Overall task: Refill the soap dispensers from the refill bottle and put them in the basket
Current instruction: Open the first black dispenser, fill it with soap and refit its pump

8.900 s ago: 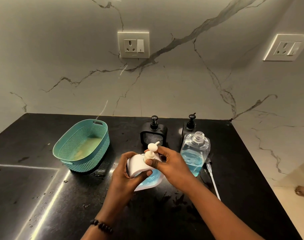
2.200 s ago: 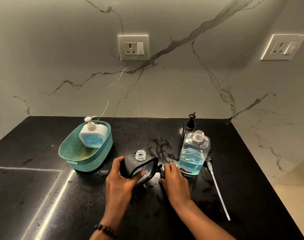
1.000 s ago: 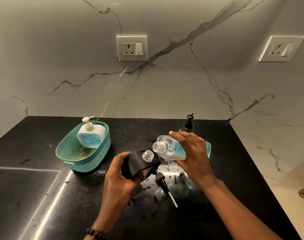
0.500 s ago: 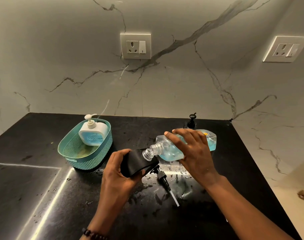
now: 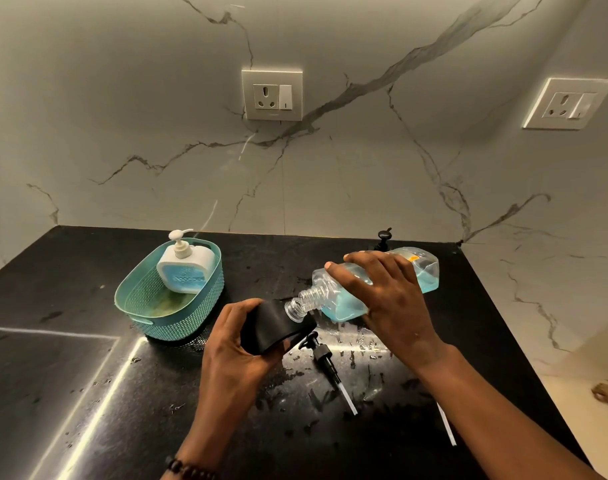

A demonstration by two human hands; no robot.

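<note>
Two hands meet at the middle of the frame. The left hand is curled round the black dispenser, tipping it so its open top faces up and right. The right hand wraps over the clear refill bottle, fingers spread across its top side. That bottle lies nearly level, long axis running from upper right down to lower left, its threaded neck meeting the dispenser's opening, blue soap pooled inside. Just below, a black pump lies on the wet desk. Left of centre, a white dispenser stands in the teal basket.
</note>
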